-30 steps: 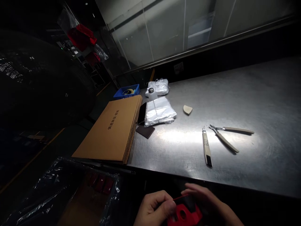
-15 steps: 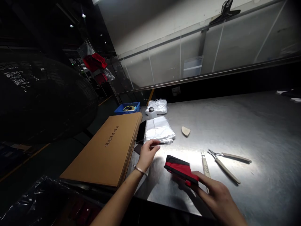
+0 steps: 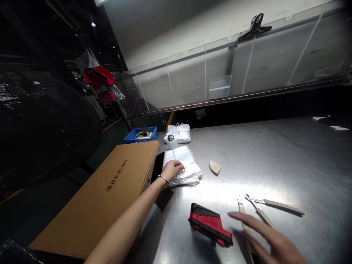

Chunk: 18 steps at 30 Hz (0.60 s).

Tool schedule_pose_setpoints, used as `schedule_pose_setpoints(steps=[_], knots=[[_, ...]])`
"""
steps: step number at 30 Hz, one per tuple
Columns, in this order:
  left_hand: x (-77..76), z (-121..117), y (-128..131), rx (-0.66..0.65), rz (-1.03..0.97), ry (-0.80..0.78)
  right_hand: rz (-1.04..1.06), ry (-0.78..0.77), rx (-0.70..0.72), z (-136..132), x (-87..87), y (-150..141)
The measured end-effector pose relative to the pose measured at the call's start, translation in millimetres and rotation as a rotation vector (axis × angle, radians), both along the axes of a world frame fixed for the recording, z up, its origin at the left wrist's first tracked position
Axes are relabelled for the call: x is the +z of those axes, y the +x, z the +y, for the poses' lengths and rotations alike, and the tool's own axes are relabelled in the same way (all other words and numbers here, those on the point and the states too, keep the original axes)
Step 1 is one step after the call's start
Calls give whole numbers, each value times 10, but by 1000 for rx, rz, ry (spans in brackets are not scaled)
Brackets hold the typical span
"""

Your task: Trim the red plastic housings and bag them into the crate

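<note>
Left hand (image 3: 172,169) at plastic bags (image 3: 189,169), frame centre, grip unclear; best pinch just 1; right hand (image 3: 275,240) released beside red-black part (image 3: 210,224).

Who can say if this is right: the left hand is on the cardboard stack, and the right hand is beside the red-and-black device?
Not quite: the head view shows the left hand on the plastic bags, not the cardboard stack. The right hand is beside the red-and-black device.
</note>
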<state>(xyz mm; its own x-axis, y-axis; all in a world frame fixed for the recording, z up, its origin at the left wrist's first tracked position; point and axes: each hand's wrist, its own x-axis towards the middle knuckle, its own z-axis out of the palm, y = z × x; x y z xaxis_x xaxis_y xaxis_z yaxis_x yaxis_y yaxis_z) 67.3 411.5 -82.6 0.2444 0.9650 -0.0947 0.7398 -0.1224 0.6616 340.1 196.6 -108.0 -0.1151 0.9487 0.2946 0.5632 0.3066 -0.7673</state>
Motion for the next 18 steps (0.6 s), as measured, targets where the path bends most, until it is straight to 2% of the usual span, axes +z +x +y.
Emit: schedule_pose_setpoints(steps=[3,5,8,11,14,18], knots=[[26,25,-20,-27,-27,7,30,-37,-86,410,295,27],[39,43,-16,-42,-40,6,35,-113,-29,781,420,-134],[56,69,-6,-66,-47,-8,-49,-162,23,1353,444,-507],[88,36,6,-67,-31,19,-162,-203,3,1776,385,-809],[136,-103,38,-14,8,148,-205,-234,-53,1962,364,-915],[178,-319,110,10,115,308,-167,-251,-83,1972,378,-871]])
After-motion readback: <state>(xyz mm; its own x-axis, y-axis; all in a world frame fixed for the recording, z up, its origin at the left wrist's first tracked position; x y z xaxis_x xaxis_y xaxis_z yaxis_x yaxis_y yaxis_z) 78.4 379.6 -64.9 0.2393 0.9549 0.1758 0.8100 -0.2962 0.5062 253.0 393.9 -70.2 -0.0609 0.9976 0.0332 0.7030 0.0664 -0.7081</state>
